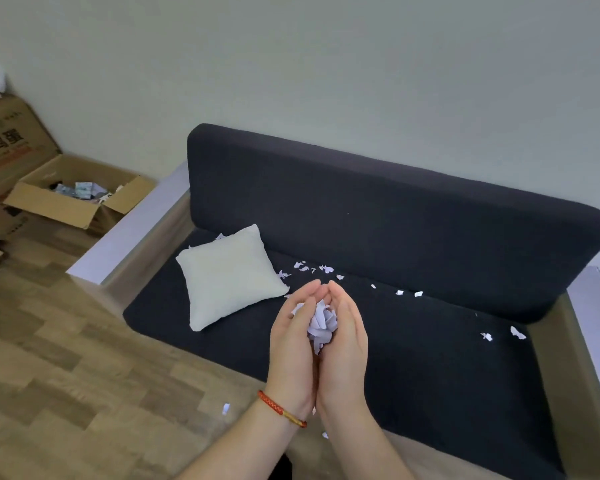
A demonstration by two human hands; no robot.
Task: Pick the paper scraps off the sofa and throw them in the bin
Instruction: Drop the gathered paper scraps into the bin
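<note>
My left hand (291,344) and my right hand (345,341) are cupped together above the front of the dark sofa seat (430,375). Between the palms they hold a bundle of white paper scraps (321,323). More loose scraps (312,268) lie along the seat's back edge beside the pillow, and others (516,332) rest near the right armrest. A single scrap (226,408) lies on the floor left of my wrist. No bin is recognisable; an open cardboard box (77,199) with rubbish inside stands on the floor at the left.
A white pillow (229,275) leans on the left part of the seat. The sofa has pale wooden armrests (129,237) on both sides. Stacked cardboard boxes (11,140) fill the far left corner. Wood-pattern floor (66,375) stretches in front.
</note>
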